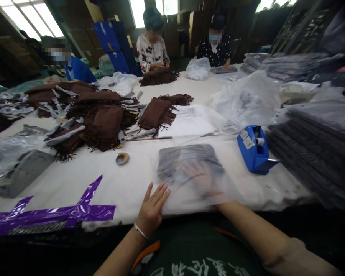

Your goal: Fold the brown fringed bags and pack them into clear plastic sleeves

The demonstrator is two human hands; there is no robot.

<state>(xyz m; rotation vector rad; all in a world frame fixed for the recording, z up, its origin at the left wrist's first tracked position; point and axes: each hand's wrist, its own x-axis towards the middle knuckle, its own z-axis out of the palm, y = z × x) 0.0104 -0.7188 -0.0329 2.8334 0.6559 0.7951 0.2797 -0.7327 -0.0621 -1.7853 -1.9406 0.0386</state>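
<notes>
A frosted plastic bag (228,189) lies on the white-covered table in front of me, with a folded dark grey cloth (168,159) inside it. My right hand (199,174) reaches into the bag through its near end. Its fingers are stretched out and blurred by the film, lying flat against the cloth. At the bag's lower left edge rests my left hand (153,205), fingers extended and holding nothing. Whether its fingertips press on the film or only on the table beside it, I cannot tell.
A blue tape dispenser (250,149) stands right of the bag, before a stack of dark grey packed cloths (313,153). Brown fringed scarves (107,124) are piled left, near a small tape roll (122,158). Purple tape (92,212) covers the table's near edge. Several people work opposite.
</notes>
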